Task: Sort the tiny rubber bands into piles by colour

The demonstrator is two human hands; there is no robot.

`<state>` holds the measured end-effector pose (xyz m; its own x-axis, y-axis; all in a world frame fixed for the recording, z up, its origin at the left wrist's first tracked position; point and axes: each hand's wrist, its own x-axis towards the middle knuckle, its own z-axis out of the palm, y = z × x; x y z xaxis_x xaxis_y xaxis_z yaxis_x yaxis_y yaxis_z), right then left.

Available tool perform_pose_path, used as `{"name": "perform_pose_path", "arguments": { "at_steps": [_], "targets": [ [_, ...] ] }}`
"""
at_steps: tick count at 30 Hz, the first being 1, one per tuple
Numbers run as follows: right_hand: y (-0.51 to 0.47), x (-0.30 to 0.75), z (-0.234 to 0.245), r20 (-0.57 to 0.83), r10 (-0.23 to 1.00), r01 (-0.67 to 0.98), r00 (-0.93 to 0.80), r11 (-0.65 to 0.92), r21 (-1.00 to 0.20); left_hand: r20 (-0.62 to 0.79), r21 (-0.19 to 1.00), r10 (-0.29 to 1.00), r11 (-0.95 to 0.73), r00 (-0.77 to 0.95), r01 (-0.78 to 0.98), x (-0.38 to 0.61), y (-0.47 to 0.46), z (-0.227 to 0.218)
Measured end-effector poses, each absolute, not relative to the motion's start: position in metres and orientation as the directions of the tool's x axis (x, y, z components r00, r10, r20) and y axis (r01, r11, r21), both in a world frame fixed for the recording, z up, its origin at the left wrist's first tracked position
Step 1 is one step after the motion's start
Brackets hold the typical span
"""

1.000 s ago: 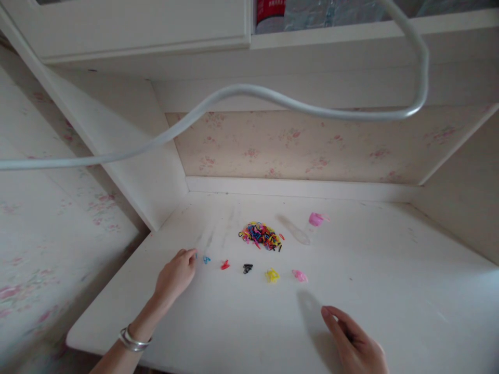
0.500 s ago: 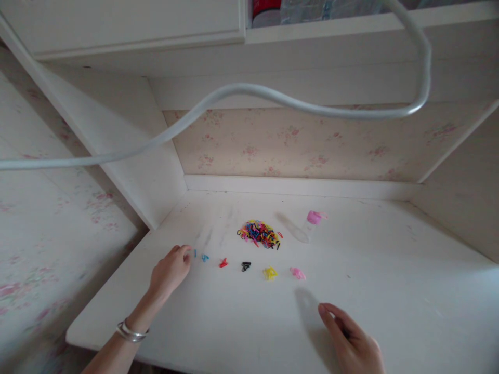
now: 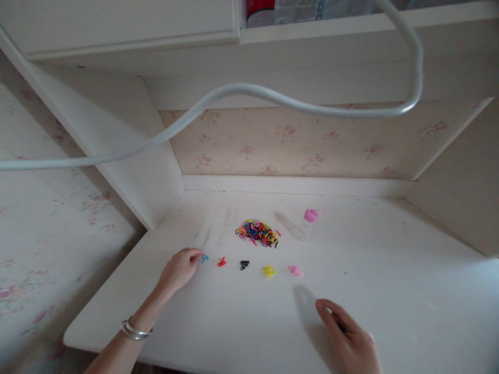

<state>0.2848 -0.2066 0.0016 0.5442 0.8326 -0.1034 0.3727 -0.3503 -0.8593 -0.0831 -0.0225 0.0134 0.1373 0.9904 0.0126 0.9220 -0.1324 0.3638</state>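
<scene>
My left hand [image 3: 182, 270], with a silver bangle at the wrist, is pinched at the left end of a row of small rubber band piles. Its fingertips reach the blue rubber bands [image 3: 205, 258] and cover part of that spot. Rightward along the row lie red rubber bands [image 3: 222, 262], black rubber bands [image 3: 244, 265], yellow rubber bands [image 3: 268, 270] and pink rubber bands [image 3: 295, 270]. Hovering over the front right, my right hand [image 3: 346, 332] has thumb and forefinger tips together, with nothing visible between them.
Behind the row is a larger mixed heap of rubber bands [image 3: 257, 232]. A clear little bottle with a pink cap [image 3: 311, 215] stands to its right. A thick white cable [image 3: 249, 89] crosses the view above the white desk [image 3: 218, 327]. An overhead shelf [image 3: 312, 34] spans the back.
My left hand has moved slightly right to the blue pile. The single blue rubber band that lay by its fingertips no longer shows separately. My right hand stays nearly still.
</scene>
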Motion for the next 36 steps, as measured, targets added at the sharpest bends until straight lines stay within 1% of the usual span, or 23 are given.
{"name": "perform_pose_path", "arguments": {
  "at_steps": [4,8,10,15,21,29,36],
  "targets": [
    [-0.206,0.285,0.0,-0.113,0.836,0.371,0.538,-0.354,-0.859,0.049,0.337,0.993,-0.116,0.106,0.934,-0.078,-0.015,0.023],
    [-0.204,0.284,0.002,-0.125,0.84,0.375,0.528,-0.363,-0.853,0.097,0.341,0.969,-0.245,0.225,0.908,-0.045,-0.004,0.04],
    [-0.204,0.284,0.002,-0.121,0.845,0.382,0.521,-0.358,-0.852,0.066,0.326,0.964,-0.264,0.257,0.908,-0.024,0.005,0.043],
    [-0.204,0.285,-0.001,-0.113,0.858,0.384,0.501,-0.337,-0.86,0.039,0.3,0.965,-0.257,0.258,0.919,0.013,0.031,0.032],
    [-0.203,0.287,-0.005,-0.113,0.87,0.403,0.48,-0.333,-0.853,0.027,0.297,0.96,-0.274,0.279,0.914,0.025,0.042,0.018],
    [-0.204,0.283,0.005,-0.141,0.859,0.384,0.492,-0.359,-0.85,0.099,0.307,0.949,-0.315,0.299,0.898,0.024,0.039,0.014],
    [-0.203,0.284,0.003,-0.125,0.863,0.387,0.49,-0.344,-0.856,0.163,0.324,0.946,-0.319,0.279,0.891,0.02,0.039,0.017]
  ]
}}
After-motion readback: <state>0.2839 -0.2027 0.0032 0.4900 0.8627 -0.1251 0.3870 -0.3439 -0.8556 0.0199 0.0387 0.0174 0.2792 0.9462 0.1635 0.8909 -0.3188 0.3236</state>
